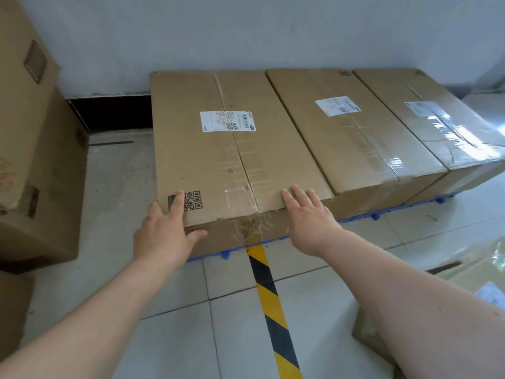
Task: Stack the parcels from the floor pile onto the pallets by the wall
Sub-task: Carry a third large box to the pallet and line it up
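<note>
Our bare forearms [90,318] are stretching in from six o'clock, and both hands are resting on the nearest large brown cardboard parcel [218,154] at the centre. Our left hand [164,231] is lying at its near left corner, straight spread fingers on the top face and the thumb pressing against the front face. Our right hand [308,222] is lying flat over the near top edge, fingers straight and slightly fanned; neither hand is curling round anything.

We are facing a pale grey wall [246,31] at twelve o'clock, with a light tiled floor [169,337] below us. A tall stack of brown cardboard boxes [35,160] is standing at nine o'clock, apart from the parcel. That parcel is sitting on a low blue plastic pallet [377,215] by the wall, touching a second brown cardboard parcel [347,132] at one o'clock, which is touching a third, film-wrapped brown parcel [437,127] at two o'clock. Another film-wrapped carton [481,266] is lying on the floor at four o'clock. A yellow-and-black striped floor tape [270,305] is running from six o'clock to the pallet. A white shipping label [228,121] and a black printed QR code [194,200] are showing on the nearest parcel's top.
</note>
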Available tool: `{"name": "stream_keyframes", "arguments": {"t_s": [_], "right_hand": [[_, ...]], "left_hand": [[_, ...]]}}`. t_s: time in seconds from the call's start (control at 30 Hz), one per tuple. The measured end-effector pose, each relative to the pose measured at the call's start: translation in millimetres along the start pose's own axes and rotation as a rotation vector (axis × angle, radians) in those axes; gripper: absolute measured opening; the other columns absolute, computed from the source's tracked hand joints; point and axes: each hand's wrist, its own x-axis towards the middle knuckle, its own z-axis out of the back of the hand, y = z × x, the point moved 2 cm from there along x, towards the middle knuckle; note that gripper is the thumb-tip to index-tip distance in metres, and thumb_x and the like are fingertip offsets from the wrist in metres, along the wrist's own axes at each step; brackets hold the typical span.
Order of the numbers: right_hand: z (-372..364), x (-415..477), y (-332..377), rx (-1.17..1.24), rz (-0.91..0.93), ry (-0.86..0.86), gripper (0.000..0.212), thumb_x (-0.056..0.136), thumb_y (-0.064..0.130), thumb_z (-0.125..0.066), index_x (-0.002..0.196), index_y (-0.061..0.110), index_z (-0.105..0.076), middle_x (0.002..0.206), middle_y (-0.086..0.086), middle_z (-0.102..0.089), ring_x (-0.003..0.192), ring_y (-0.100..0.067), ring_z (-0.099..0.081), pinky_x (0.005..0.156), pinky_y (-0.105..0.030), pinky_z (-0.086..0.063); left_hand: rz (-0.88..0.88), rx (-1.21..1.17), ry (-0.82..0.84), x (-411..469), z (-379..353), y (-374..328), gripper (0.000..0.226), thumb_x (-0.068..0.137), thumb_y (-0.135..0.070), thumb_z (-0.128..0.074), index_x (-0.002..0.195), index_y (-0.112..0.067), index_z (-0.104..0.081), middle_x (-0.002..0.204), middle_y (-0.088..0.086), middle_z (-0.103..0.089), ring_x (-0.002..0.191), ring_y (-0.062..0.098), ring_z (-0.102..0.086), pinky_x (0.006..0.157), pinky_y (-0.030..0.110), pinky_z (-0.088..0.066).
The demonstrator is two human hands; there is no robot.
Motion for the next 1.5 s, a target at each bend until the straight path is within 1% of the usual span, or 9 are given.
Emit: {"name": "stream_keyframes", "arguments": {"t_s": [0.07, 0.13, 0.23, 0.4, 0.73, 1.0, 1.23, 1.33, 1.5], "right_hand": [[3, -4, -2, 0.038, 0.006, -0.021, 0.076, 0.102, 0.024, -0.048, 0.158, 0.023, 0.003, 0.166, 0.001, 0.009, 0.152, -0.026, 0.007, 0.123, -0.045, -0.011], [7, -10, -5, 0.079, -0.010, -0.066, 0.071, 0.103, 0.028, -0.048, 0.158, 0.022, -0.004, 0.166, -0.002, 0.000, 0.153, -0.025, 0.001, 0.123, -0.044, -0.012], [12, -23, -17, 0.123, -0.056, -0.130, 0.067, 0.103, 0.033, -0.047, 0.158, 0.021, -0.011, 0.166, -0.004, -0.008, 0.152, -0.025, -0.006, 0.122, -0.043, -0.014], [23, -53, -52, 0.178, -0.131, -0.213, 0.065, 0.102, 0.035, -0.048, 0.157, 0.020, -0.016, 0.164, -0.004, -0.015, 0.151, -0.024, -0.011, 0.123, -0.041, -0.015], [15, -154, -174, 0.273, -0.439, -0.301, 0.065, 0.102, 0.036, -0.048, 0.157, 0.021, -0.018, 0.165, -0.002, -0.013, 0.151, -0.021, -0.011, 0.121, -0.036, -0.013], [-30, -260, -266, 0.365, -0.720, -0.340, 0.066, 0.100, 0.038, -0.052, 0.156, 0.020, -0.021, 0.164, -0.001, -0.017, 0.151, -0.022, -0.014, 0.122, -0.041, -0.018], [-84, -322, -316, 0.469, -0.890, -0.333, 0.068, 0.100, 0.039, -0.052, 0.156, 0.018, -0.021, 0.164, -0.004, -0.017, 0.150, -0.023, -0.014, 0.120, -0.039, -0.016], [-104, -333, -326, 0.514, -0.924, -0.329, 0.067, 0.100, 0.039, -0.052, 0.156, 0.016, -0.023, 0.163, -0.005, -0.020, 0.150, -0.023, -0.016, 0.119, -0.037, -0.016], [-123, -332, -332, 0.625, -0.933, -0.359, 0.067, 0.100, 0.042, -0.051, 0.155, 0.015, -0.024, 0.162, -0.005, -0.022, 0.150, -0.022, -0.018, 0.121, -0.040, -0.020]], "left_hand": [[0.009, 0.097, 0.002, 0, 5, -2, 0.100, 0.079, -0.076, -0.055, 0.156, -0.034, -0.006, 0.156, 0.020, -0.015, 0.144, 0.037, -0.020, 0.115, 0.052, -0.025], [-0.015, 0.171, -0.020, -3, 11, -11, 0.107, 0.074, -0.085, -0.047, 0.156, -0.030, -0.005, 0.162, 0.016, 0.012, 0.149, 0.036, 0.011, 0.118, 0.057, -0.004], [-0.153, 0.144, -0.094, -14, 20, -42, 0.111, 0.076, -0.086, -0.040, 0.157, -0.021, 0.002, 0.161, 0.011, 0.023, 0.148, 0.031, 0.023, 0.117, 0.056, 0.007], [-0.386, 0.093, -0.101, -31, 27, -101, 0.102, 0.084, -0.079, -0.035, 0.155, -0.023, 0.012, 0.163, 0.005, 0.017, 0.149, 0.025, 0.021, 0.119, 0.051, 0.010], [-0.760, 0.092, 0.006, -88, 5, -238, 0.103, 0.084, -0.078, -0.038, 0.155, -0.023, 0.010, 0.165, 0.006, 0.001, 0.151, 0.024, 0.007, 0.121, 0.048, 0.003], [-0.996, 0.159, 0.120, -158, -41, -339, 0.105, 0.083, -0.077, -0.041, 0.156, -0.022, 0.009, 0.165, 0.005, 0.000, 0.152, 0.024, 0.005, 0.120, 0.049, 0.001], [-1.007, 0.169, 0.238, -192, -90, -398, 0.107, 0.080, -0.077, -0.049, 0.157, -0.022, 0.003, 0.165, 0.006, -0.008, 0.152, 0.025, -0.005, 0.121, 0.050, -0.009], [-0.963, 0.169, 0.267, -191, -107, -412, 0.108, 0.079, -0.077, -0.052, 0.157, -0.022, -0.001, 0.164, 0.006, -0.014, 0.151, 0.025, -0.012, 0.120, 0.051, -0.016], [-0.907, 0.167, 0.317, -190, -125, -417, 0.105, 0.081, -0.074, -0.055, 0.157, -0.022, -0.006, 0.161, 0.007, -0.022, 0.148, 0.028, -0.021, 0.118, 0.053, -0.018]]}}
